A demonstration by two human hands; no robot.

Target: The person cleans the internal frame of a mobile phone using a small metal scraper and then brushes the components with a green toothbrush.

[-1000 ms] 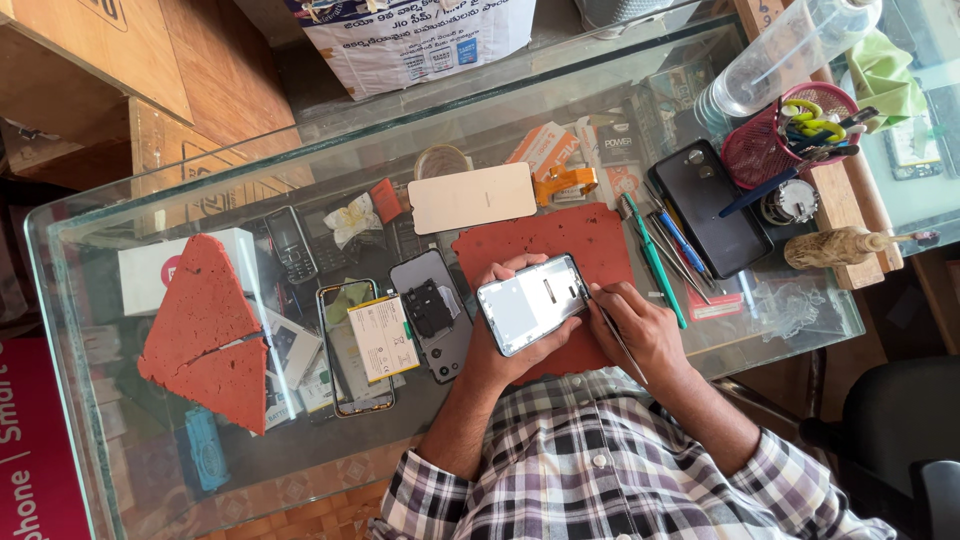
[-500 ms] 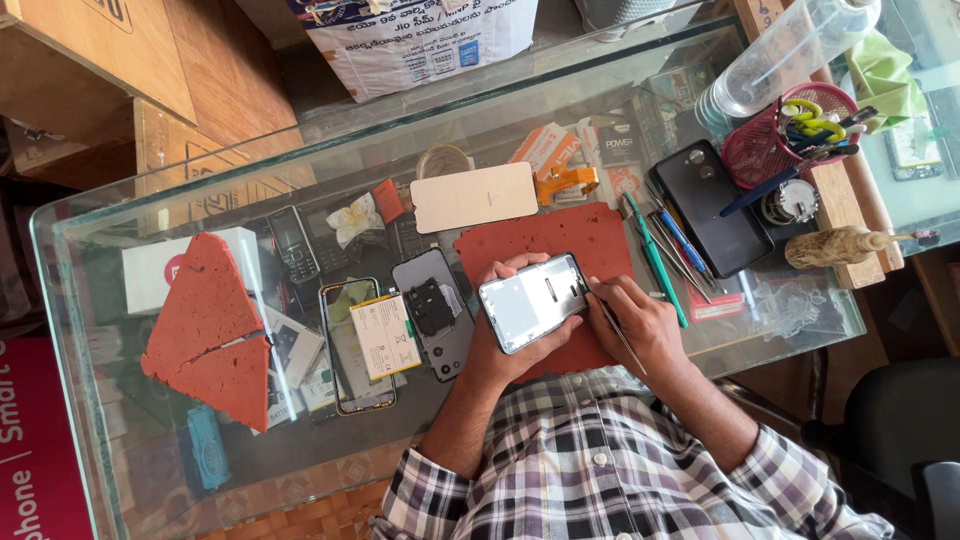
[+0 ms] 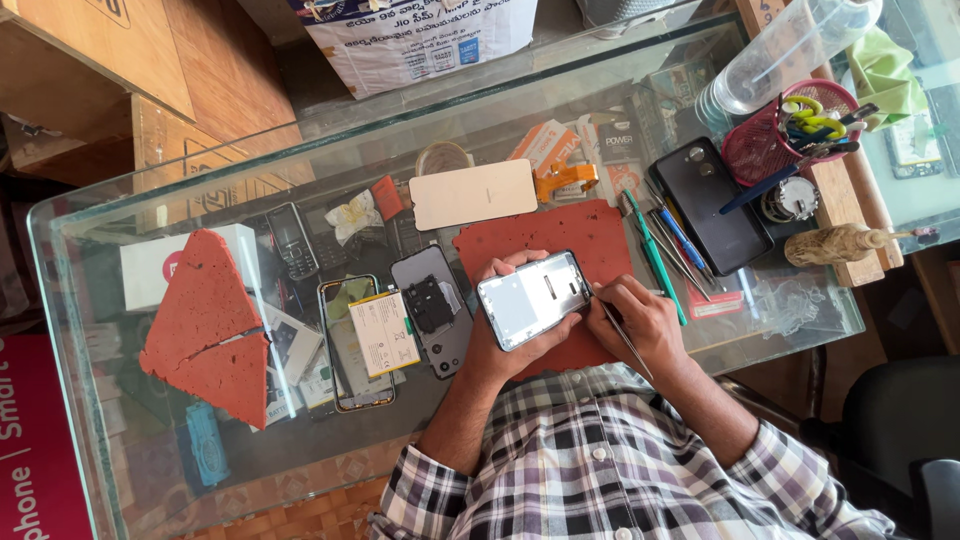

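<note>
Nothing has shifted: left hand (image 3: 500, 340) grips the thin, fragile phone (image 3: 533, 298) by its edges, right hand (image 3: 640, 322) pinching tweezers (image 3: 622, 335).

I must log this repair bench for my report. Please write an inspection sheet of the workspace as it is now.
Surface: glass counter, red mat under the hands.
Job's things: opened phone held over the mat; thin tool at its right edge.
Clutter: battery, phone back, beige cover, black phone, red triangular mat, tool basket.
Grippers: left hand grips the phone; right hand holds the tool.
Cables: nothing seen.
Surroundings: cardboard boxes, black chair.
</note>
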